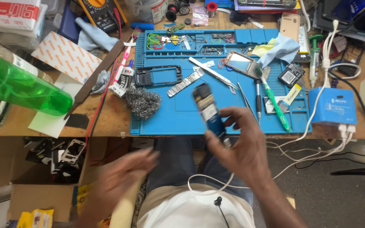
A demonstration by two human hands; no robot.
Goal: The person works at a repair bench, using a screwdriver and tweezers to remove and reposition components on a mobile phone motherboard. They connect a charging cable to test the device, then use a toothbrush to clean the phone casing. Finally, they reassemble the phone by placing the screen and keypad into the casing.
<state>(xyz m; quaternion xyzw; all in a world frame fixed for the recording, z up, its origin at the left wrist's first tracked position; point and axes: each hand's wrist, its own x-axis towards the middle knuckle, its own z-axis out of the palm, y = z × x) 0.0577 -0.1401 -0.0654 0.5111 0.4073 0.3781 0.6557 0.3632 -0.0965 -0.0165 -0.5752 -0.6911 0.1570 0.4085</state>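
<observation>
My right hand (239,145) grips an opened phone body (208,110), dark blue with bare boards showing, held tilted above the front edge of the blue work mat (178,114). My left hand (123,175) is blurred, fingers spread, below the table edge over my lap, and holds nothing. On the mat lie a black phone frame (158,76), a metal strip (185,82), tweezers (214,74), a phone screen part (241,63) and a green toothbrush (273,101).
A wad of steel wool (142,101) sits at the mat's left edge. A green plastic bottle (22,86) lies at left. At right stands a blue box (332,105) with white cables. Open cardboard boxes (43,177) are under the table.
</observation>
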